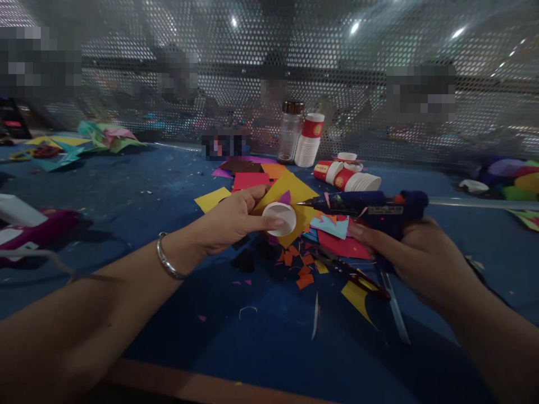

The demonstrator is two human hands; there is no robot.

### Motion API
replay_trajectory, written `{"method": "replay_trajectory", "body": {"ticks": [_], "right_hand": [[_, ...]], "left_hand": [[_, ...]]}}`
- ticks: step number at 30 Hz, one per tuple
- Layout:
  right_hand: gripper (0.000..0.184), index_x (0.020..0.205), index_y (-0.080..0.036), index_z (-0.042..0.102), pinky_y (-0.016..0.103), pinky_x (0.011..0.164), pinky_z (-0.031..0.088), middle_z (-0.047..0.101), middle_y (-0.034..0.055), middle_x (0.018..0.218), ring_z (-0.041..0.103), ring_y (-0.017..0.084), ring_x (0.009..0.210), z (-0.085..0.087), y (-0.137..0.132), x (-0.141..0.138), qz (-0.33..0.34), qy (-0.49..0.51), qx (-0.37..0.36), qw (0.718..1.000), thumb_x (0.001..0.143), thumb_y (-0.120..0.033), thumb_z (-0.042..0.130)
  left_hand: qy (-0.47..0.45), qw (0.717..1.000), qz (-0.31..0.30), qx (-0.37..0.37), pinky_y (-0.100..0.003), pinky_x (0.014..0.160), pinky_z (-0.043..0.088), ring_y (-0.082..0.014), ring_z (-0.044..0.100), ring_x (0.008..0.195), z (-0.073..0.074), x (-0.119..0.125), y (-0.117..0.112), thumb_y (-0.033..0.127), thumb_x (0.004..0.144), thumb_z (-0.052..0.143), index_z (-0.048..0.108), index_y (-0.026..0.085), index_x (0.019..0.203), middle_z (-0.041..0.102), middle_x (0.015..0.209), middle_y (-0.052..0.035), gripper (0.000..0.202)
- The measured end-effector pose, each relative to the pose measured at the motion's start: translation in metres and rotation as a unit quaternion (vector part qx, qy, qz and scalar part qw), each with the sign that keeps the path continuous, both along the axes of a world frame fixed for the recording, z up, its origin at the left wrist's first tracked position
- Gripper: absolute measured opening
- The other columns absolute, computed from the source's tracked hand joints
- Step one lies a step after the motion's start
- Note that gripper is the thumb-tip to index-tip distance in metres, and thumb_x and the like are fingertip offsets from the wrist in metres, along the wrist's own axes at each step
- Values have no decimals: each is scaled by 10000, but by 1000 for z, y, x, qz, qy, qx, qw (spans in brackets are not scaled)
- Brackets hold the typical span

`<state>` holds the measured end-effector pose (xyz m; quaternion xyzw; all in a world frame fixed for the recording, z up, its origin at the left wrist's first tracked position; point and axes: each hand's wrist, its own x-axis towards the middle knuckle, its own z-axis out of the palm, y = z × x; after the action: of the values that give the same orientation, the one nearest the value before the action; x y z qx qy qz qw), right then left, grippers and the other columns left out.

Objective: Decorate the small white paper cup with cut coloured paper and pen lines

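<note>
My left hand (229,221) is closed on a white paper cup (279,218), its round bottom turned toward me, with a small purple paper piece (286,197) at its top edge. My right hand (415,255) grips a dark blue glue gun (370,206) whose nozzle points left, its tip a short way from the cup. A silver bangle (167,259) circles my left wrist. Both hands hover over coloured paper scraps (303,264) on the blue table (138,213).
Yellow, red and orange paper sheets (269,185) lie behind the cup. Stacked red-and-white cups (309,140), more cups lying down (347,177) and a clear bottle (290,132) stand by a perforated metal screen (269,73). Dark scissors (349,272) lie among scraps. Another glue gun (29,224) rests left.
</note>
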<state>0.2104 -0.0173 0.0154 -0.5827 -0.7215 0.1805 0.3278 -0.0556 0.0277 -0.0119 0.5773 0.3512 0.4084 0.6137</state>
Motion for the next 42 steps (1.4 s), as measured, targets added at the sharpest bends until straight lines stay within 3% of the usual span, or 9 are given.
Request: {"method": "replay_trajectory", "body": {"ticks": [3,9,17,23,35,42], "right_hand": [[471,623,-259,686,300,458,450,668,29,590,614,213,552,0,0,-2,3,-5,-1,1000,816,-685,637],[384,593,-258,675,310,534,506,685,22,608,622,210,578,-1,0,-3,-6,10,-11,1000,805,-577,643],[431,491,-249,567,303,481,451,592,12,517,549,182,507,-4,-1,-4,-8,-6,10,1000,813,-532,615],[319,658,-255,680,331,549,493,700,14,632,660,239,617,-3,-2,-4,8,-37,30,999,836,-504,591],[344,566,-262,615,317,460,404,624,7,512,600,216,507,-2,-3,-4,-4,-51,51,997,821,-491,581],[308,612,-270,643,332,476,405,595,11,507,595,228,509,-1,-4,-6,-1,-47,58,997,817,-492,587]], "left_hand": [[12,1000,7,23,-284,865,480,-151,655,893,-2,0,1,212,703,889,690,166,972,720,959,-8,337],[55,997,12,51,-281,827,473,-159,634,872,0,1,-1,263,714,888,683,165,954,704,933,-10,331],[61,996,12,62,-276,822,473,-159,633,889,-1,1,-1,246,746,851,672,171,944,698,942,-14,277],[55,996,9,67,-271,797,463,-152,623,855,-3,1,0,238,741,851,677,173,929,690,914,-7,264],[59,996,4,69,-275,808,447,-151,610,856,-3,0,0,285,742,863,671,169,950,680,920,-7,307],[68,995,8,77,-277,773,442,-149,596,816,-2,1,0,291,727,869,645,178,876,660,867,5,292]]}}
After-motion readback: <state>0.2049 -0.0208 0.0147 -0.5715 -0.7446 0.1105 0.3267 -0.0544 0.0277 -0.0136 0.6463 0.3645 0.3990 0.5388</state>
